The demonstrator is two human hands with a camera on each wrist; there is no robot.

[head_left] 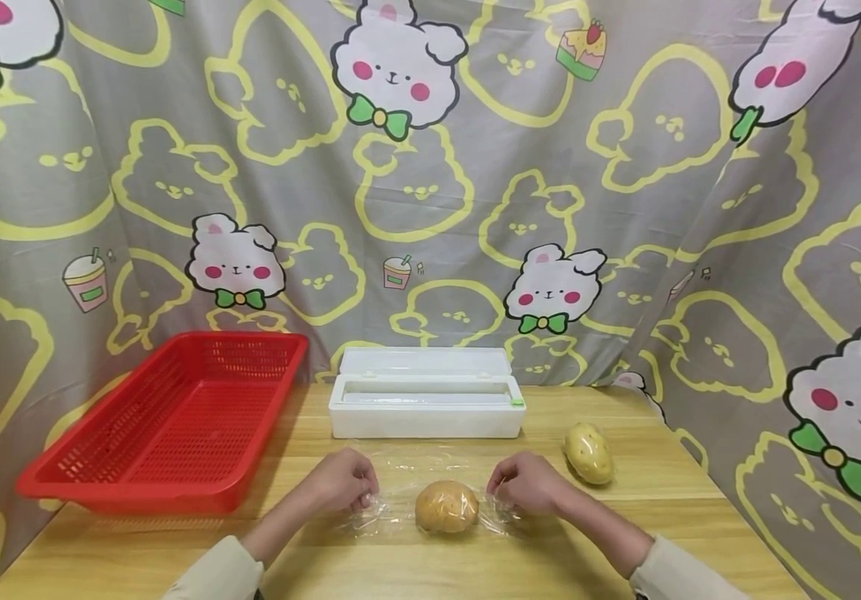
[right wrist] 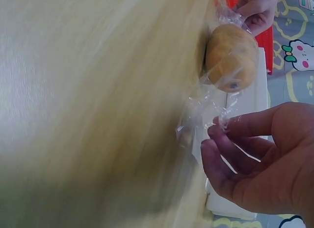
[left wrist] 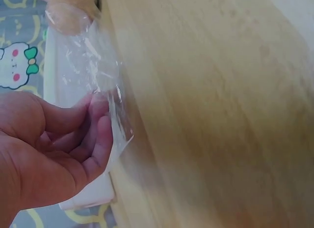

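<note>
A brown potato (head_left: 447, 507) lies on the table with clear plastic wrap (left wrist: 93, 61) over it. To its left, my left hand (head_left: 345, 481) pinches one gathered end of the wrap between thumb and fingers. My right hand (head_left: 526, 483) pinches the opposite end on the right. In the right wrist view the potato (right wrist: 231, 56) sits between both hands, and the film (right wrist: 198, 110) bunches at my right fingertips. Some film also spreads on the table behind the potato.
A white wrap dispenser box (head_left: 426, 422) stands behind the potato, lid raised. The red plastic basket (head_left: 205, 492) is at the left. At the right lies another potato (head_left: 588, 454), shiny as if wrapped. A patterned curtain (head_left: 430, 183) hangs around the wooden table (head_left: 670, 508).
</note>
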